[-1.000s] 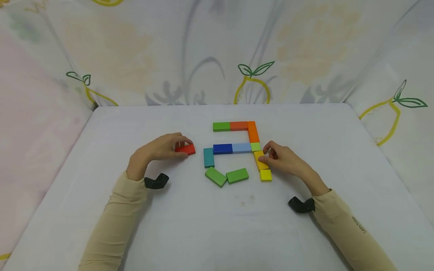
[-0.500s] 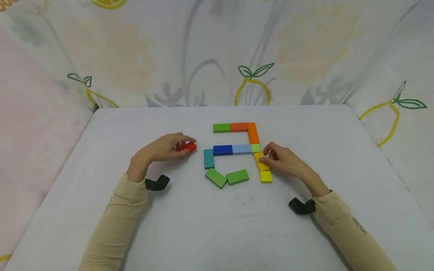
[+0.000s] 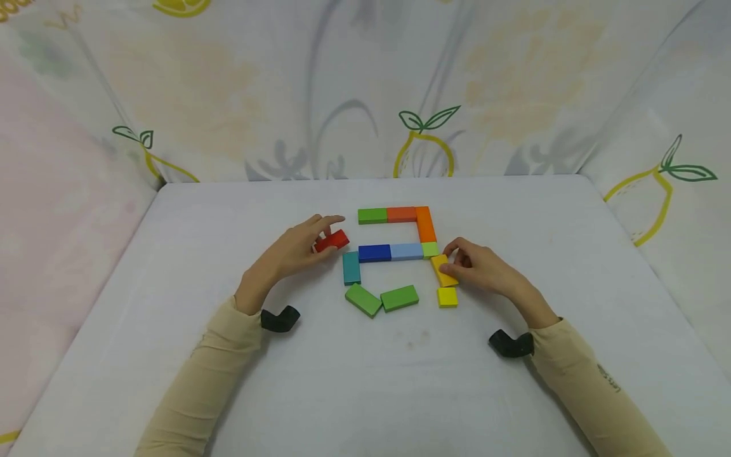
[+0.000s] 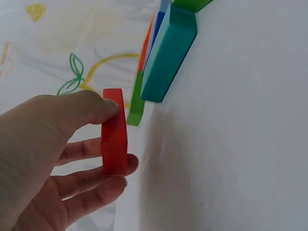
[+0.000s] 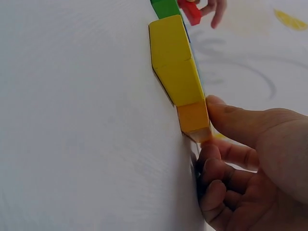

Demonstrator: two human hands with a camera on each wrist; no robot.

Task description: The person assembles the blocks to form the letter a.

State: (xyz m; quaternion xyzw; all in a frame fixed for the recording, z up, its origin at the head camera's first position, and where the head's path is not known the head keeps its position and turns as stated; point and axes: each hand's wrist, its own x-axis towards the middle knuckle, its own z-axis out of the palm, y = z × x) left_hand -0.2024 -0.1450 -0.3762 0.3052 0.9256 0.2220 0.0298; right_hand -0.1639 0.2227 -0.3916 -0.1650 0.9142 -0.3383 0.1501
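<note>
My left hand [image 3: 294, 251] pinches a red block [image 3: 337, 240] between thumb and fingers, just left of the block outline. In the left wrist view the red block [image 4: 114, 144] stands off the white surface, the thumb on its near face. My right hand [image 3: 485, 270] has its thumb and fingers on a golden-yellow block [image 3: 442, 269] at the outline's right side. That block sits slightly askew between a lime block [image 3: 430, 250] and a bright yellow block [image 3: 447, 298]. In the right wrist view the golden-yellow block [image 5: 192, 118] shows beyond the larger-looking yellow one.
Green [image 3: 372, 216], orange-red [image 3: 401, 214] and orange [image 3: 425, 225] blocks form the outline's top. Dark blue [image 3: 374, 253] and light blue [image 3: 406, 251] blocks cross its middle. A teal block [image 3: 351, 269] and two green blocks [image 3: 363, 300] lie below, on a white-covered table [image 3: 365, 387].
My left hand has lifted the red block and carried it right and away from me, toward the outline. My right hand has nudged the golden-yellow block slightly to the right.
</note>
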